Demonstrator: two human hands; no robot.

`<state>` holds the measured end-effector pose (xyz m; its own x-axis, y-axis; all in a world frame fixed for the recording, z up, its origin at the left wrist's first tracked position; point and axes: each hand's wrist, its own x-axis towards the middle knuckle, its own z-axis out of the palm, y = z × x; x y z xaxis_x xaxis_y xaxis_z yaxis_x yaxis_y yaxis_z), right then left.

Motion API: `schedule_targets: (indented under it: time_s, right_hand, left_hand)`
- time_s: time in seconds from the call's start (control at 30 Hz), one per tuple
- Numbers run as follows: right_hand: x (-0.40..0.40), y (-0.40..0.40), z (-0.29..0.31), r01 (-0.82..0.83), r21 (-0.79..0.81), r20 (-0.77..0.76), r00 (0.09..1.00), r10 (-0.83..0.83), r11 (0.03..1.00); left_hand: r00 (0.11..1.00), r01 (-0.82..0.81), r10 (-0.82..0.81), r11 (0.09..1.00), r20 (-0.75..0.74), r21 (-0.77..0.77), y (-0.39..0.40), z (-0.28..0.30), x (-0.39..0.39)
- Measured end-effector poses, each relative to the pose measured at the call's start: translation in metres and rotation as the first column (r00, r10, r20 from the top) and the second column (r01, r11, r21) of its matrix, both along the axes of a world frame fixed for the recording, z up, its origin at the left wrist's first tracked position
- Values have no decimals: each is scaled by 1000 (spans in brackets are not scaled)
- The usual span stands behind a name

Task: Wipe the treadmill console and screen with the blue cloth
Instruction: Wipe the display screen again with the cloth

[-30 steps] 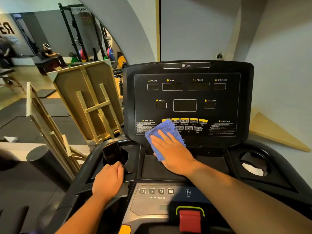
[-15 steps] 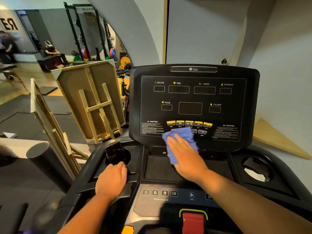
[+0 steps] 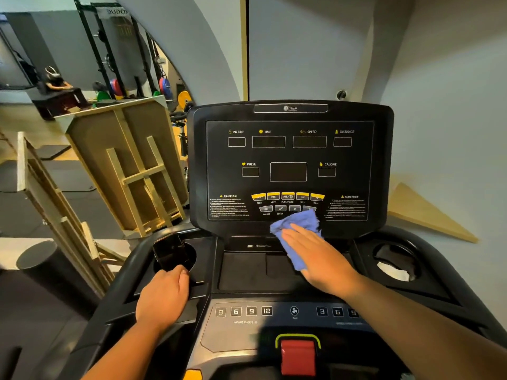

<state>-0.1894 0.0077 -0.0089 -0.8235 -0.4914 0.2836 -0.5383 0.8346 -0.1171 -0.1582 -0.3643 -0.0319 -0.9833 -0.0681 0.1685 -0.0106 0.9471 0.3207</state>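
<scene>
The black treadmill console (image 3: 290,119) stands upright in front of me, its dark screen (image 3: 288,171) in the middle above a row of yellow buttons (image 3: 287,196). A crumpled blue cloth (image 3: 296,224) lies against the console's lower edge, right of centre, just below the grey buttons. My right hand (image 3: 319,255) presses flat on the cloth, fingers spread, covering its lower part. My left hand (image 3: 164,296) grips the left side of the console deck beside the left cup holder.
A dark phone (image 3: 171,250) stands in the left cup holder. The right cup holder (image 3: 395,260) holds something white. A red stop button (image 3: 298,357) sits low at centre. Wooden frames (image 3: 129,165) lean to the left; a wall is close on the right.
My right hand has slid the cloth rightward along the console's lower edge, from under the left buttons to right of centre. My left hand has kept its grip.
</scene>
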Motion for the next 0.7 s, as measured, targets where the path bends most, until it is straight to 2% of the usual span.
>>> schedule_targets:
  time_s: [0.17, 0.33, 0.43, 0.53, 0.63, 0.7]
  right_hand:
    - [7, 17, -7, 116, -36, -27, 993, -117, 993]
    - [-14, -11, 10, 104, -6, -99, 990, -104, 995]
    - [-27, 3, 25, 207, -54, -144, 966, -213, 977]
    - [-37, 44, 39, 387, -47, -218, 896, -388, 921]
    - [-67, 70, 75, 578, -155, -262, 758, -598, 801]
    - [-91, 61, 103, 625, -216, -262, 703, -661, 750]
  left_hand:
    - [1000, 0, 0, 1000, 8, -1, 1, 1, 1]
    - [1000, -4, 4, 1000, 17, -2, 2, 3, 1]
    - [1000, -5, 5, 1000, 18, -4, 1, 5, 0]
    - [1000, -15, 15, 1000, 25, 0, 5, 10, 1]
    - [999, -20, 20, 1000, 33, -6, 7, 15, 2]
    - [999, -24, 24, 1000, 48, -7, 8, 18, 2]
